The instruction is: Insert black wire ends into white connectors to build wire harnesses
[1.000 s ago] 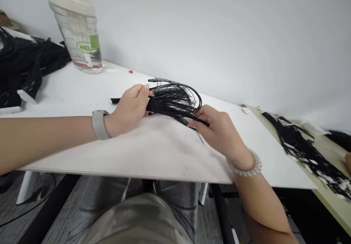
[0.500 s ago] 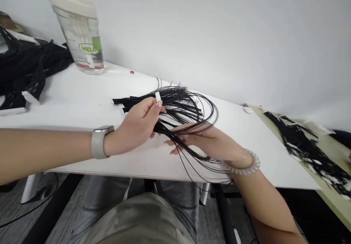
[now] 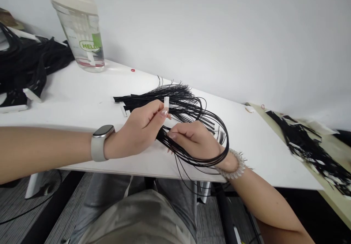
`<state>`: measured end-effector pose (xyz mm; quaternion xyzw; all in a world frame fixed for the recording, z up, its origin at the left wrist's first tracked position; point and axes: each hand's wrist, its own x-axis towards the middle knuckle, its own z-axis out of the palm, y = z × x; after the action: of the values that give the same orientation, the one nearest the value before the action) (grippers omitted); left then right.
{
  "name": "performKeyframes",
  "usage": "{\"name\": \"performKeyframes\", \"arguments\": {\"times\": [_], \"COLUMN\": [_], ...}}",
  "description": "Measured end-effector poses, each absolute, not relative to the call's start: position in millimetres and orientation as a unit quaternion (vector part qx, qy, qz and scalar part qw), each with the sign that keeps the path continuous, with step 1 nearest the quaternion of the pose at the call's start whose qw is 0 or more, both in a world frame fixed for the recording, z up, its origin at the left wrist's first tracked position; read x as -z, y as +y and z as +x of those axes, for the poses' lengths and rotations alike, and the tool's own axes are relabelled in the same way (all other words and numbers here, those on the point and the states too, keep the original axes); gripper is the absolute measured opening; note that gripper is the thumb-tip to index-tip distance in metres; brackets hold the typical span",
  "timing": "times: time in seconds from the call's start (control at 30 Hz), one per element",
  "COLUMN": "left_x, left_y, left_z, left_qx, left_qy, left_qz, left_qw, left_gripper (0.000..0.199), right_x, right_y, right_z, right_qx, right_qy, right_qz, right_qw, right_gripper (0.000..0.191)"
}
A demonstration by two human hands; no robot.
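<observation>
A white connector (image 3: 166, 102) pokes up between the thumb and fingers of my left hand (image 3: 139, 128), which is closed around it. Thin black wires (image 3: 208, 160) run from there to the right. My right hand (image 3: 193, 139) is closed on these wires close to the left one, and they loop round over its wrist. A few loose strands hang past the table's front edge. Behind both hands lies a pile of more black wires (image 3: 167, 92) with frayed-looking ends. White connector pieces (image 3: 123, 108) show at the pile's left side.
A clear cup (image 3: 83, 42) with a white lid stands at the back left of the white table (image 3: 82, 90). Black cable bundles (image 3: 33, 61) lie left of it. Another dark wire bundle (image 3: 309, 145) rests on a yellowish surface to the right. A white wall rises behind.
My right hand has turned and closed its fingers on the wires, which now curl in a loop over its wrist. My left hand has shifted slightly right with the connector.
</observation>
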<state>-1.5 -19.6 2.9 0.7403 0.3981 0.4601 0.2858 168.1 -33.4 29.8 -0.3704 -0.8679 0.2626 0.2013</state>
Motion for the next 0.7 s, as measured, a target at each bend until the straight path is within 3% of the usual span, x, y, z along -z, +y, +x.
{"name": "performKeyframes", "arguments": {"times": [0.1,0.27,0.37,0.57,0.63,0.7], "left_x": [-3,-5,-6,-4,-3,-3], "left_y": [-19,-20,-20,-18,-18,-19], "left_z": [-1,-1,-1,1,2,2], "left_qx": [-0.450,-0.434,-0.428,-0.386,-0.380,-0.381], "left_qy": [0.401,0.391,0.400,0.458,0.465,0.458], "left_qz": [0.748,0.759,0.749,0.634,0.600,0.586], "left_qw": [0.278,0.290,0.311,0.488,0.529,0.550], "left_gripper": [0.026,0.025,0.025,0.031,0.031,0.030], "right_x": [-31,-30,-28,-42,-50,-57], "right_y": [-32,-31,-31,-22,-14,-3], "right_z": [169,172,171,199,222,246], "right_qx": [-0.215,-0.244,-0.202,-0.124,-0.111,-0.071], "right_qy": [-0.884,-0.879,-0.889,-0.899,-0.837,-0.725], "right_qz": [-0.366,-0.379,-0.377,-0.399,-0.514,-0.625], "right_qw": [0.195,0.154,0.162,0.130,0.151,0.281], "right_gripper": [0.030,0.030,0.022,0.014,0.013,0.012]}}
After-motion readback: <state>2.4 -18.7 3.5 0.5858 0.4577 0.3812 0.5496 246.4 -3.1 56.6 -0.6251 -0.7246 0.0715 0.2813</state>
